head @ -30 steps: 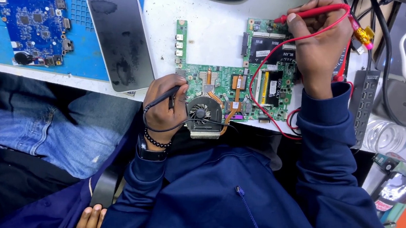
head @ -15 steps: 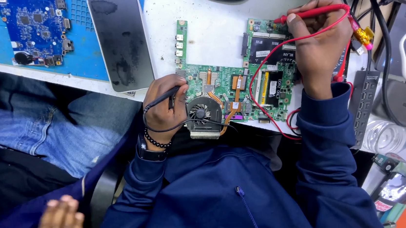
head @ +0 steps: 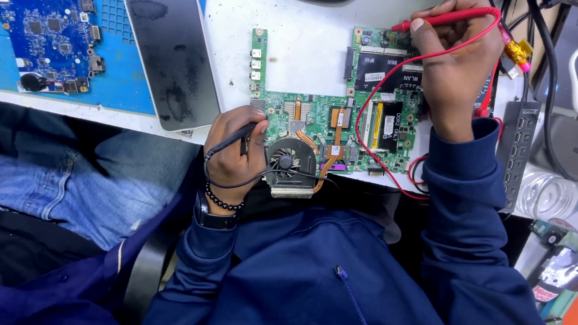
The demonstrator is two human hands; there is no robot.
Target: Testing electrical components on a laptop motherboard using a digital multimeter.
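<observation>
A green laptop circuit board point(head: 326, 114) with a round fan and copper heat pipe lies at the white desk's front edge. My left hand point(head: 233, 157) grips a black test probe point(head: 231, 139), its tip resting on the board's left part beside the fan point(head: 289, 164). My right hand point(head: 455, 64) pinches a red test probe point(head: 443, 18) over the board's upper right corner, its tip pointing left. A red wire point(head: 369, 117) loops from it across the board.
A dark phone point(head: 171, 54) lies face up left of the board. A blue circuit board point(head: 48, 34) rests on a blue mat at far left. Cables, a black hub point(head: 521, 142) and a plastic bottle point(head: 571, 204) crowd the right. Another person's jeans point(head: 40, 184) sit at left.
Both hands and probes have stayed in place. Another person's hand at the lower left rose a little, then left the view.
</observation>
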